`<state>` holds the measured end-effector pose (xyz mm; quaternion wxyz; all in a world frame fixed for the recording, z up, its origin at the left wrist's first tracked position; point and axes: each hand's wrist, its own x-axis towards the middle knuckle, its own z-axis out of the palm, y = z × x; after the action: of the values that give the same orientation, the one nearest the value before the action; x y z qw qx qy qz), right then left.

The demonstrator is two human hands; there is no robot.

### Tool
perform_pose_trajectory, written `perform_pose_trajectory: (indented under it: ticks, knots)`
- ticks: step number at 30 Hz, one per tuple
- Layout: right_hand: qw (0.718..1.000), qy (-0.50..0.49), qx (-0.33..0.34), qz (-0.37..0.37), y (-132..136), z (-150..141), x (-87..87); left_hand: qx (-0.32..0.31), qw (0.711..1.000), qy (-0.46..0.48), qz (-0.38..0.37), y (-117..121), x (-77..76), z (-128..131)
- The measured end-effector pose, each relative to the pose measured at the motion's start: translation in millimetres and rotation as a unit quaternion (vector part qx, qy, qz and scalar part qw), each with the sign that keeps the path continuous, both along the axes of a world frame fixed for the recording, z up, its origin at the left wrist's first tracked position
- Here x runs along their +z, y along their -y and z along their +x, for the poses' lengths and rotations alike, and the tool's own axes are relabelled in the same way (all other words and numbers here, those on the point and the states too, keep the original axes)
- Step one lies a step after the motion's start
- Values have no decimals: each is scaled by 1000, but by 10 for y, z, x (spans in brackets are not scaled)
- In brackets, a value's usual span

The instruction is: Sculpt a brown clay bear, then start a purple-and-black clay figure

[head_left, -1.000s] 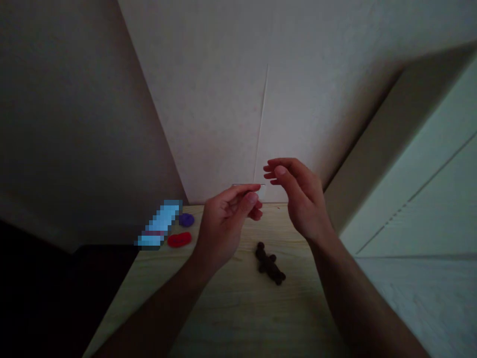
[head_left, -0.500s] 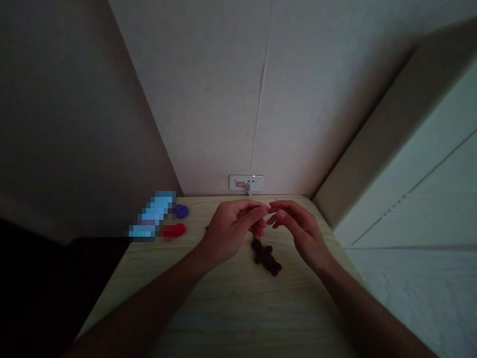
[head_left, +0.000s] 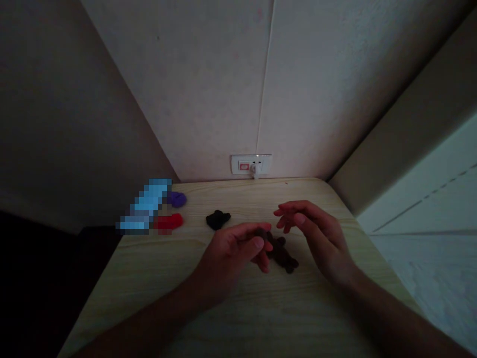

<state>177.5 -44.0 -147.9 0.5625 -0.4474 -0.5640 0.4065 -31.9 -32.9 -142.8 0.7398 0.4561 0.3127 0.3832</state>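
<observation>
A dark brown clay figure (head_left: 282,252), shaped like a small bear with stubby limbs, lies slantwise on the wooden tabletop. My left hand (head_left: 236,251) is at its upper left end, thumb and forefinger closed about the head, which they partly cover. Over to the right, my right hand (head_left: 316,233) hovers apart from the figure with its fingers loosely curved and nothing in them. Beyond my left hand sits a black lump (head_left: 217,219), probably clay.
A red piece (head_left: 174,222) and a purple piece (head_left: 178,199) lie at the table's left edge beside a pixelated bluish object (head_left: 149,204). A wall socket (head_left: 251,164) with a white plug is behind the table (head_left: 208,318). A pale panel stands to the right.
My hands have drawn apart. The left has lowered to the brown figure's head; the right has moved rightward. The black lump has come into fuller view, and the camera has shifted slightly.
</observation>
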Motion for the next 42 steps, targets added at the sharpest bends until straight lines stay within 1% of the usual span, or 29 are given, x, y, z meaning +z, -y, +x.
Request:
perform_pose_trajectory:
  ticks: [4,9,15,18,21,23,25,30,33,35,38,42]
  knots:
    - [1000,21,-4,2,4,31,-25,-1,1000,-2,22,52,-10,-33]
    - [998,59,4,-1,36,1,-5,0,999,32,0,91,-65,-60]
    - [994,105,-7,9,33,-16,1,16,1000,-9,-17,94,-85,-59]
    - [989,146,-34,10,-3,11,-22,34,999,-14,-22,60,-136,-73]
    - [978,196,-68,-33,-65,54,-32,81,996,14,-31,-10,-185,-91]
    - [966,238,-70,-78,-111,89,-29,114,992,29,-38,-63,-207,-99]
    - [953,278,-49,-109,-151,130,-25,136,990,22,-34,-108,-225,-104]
    - [922,338,57,-178,-177,208,-31,155,988,-9,-1,-148,-276,-111]
    - [910,354,86,-200,-152,213,-35,159,987,-11,-1,-152,-287,-111]
    - [904,360,97,-207,-131,209,-42,156,988,11,-20,-156,-284,-113]
    - [907,346,104,-215,-103,207,-69,141,986,64,-54,-158,-273,-122]
    - [930,266,123,-220,-77,177,-104,122,986,76,-83,-159,-263,-134]
